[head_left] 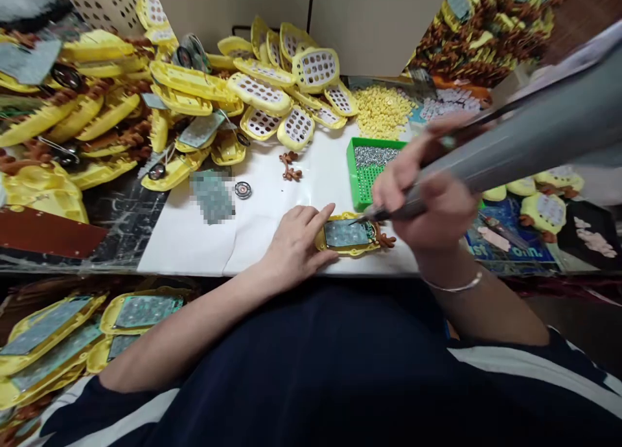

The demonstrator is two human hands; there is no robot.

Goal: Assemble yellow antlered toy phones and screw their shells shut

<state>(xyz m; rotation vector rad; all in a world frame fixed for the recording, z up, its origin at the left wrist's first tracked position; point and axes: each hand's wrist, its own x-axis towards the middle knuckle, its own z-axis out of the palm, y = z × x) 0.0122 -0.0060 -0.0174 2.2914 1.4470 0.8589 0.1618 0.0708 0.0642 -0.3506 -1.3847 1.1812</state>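
On the white work surface in front of me lies a yellow plastic shell [335,249] with a grey-green circuit board [343,233] inside and brown antler-shaped parts [387,241] at its right end. My left hand [299,243] grips the shell's left end between thumb and fingers. A large grey electric screwdriver [466,175] is wrapped in my right hand [432,201], slanting down from the upper right. Its tip is over the board's right part; whether it touches a screw is too small to tell. Behind the shell stands a green basket [357,191] of small metal screws [374,156].
Yellow shells [107,52] with boards and speakers pile up at left. Perforated yellow covers [315,70] stack at the back, beside small yellow pieces [381,110]. A loose speaker [243,190] and brown antlers [290,166] lie on the white surface. More shells [140,311] sit lower left.
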